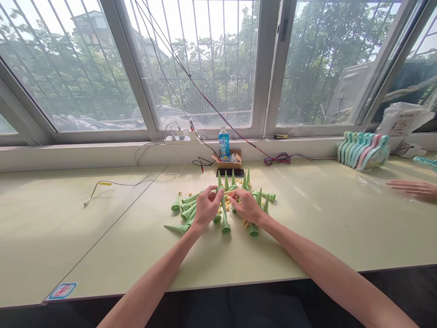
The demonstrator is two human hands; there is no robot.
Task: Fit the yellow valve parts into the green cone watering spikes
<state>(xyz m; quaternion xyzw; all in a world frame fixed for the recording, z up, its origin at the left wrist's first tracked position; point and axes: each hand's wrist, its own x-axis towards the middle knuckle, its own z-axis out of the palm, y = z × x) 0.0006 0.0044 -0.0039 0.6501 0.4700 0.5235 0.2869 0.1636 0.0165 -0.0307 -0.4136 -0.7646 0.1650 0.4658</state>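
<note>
My left hand (207, 207) is closed on a green plastic cone-shaped spike (223, 205), its point tilted downward. Close beside it, my right hand (246, 204) has thumb and fingers pinched together near a small yellow-orange piece (228, 195); how much of that piece it grips is partly hidden. Several more green spikes lie or stand around both hands, such as one upright spike (226, 225) in front and one lying spike (175, 228) at the left. Small yellow pieces (246, 223) are scattered among them, partly covered by my right hand.
Behind the spikes are a dark phone (230, 172) and a small cardboard box (234, 164) with a blue bottle (224, 145). Cables (278, 158) run along the sill and table. At right, pastel hangers (363, 150) stand near another person's hand (414, 189).
</note>
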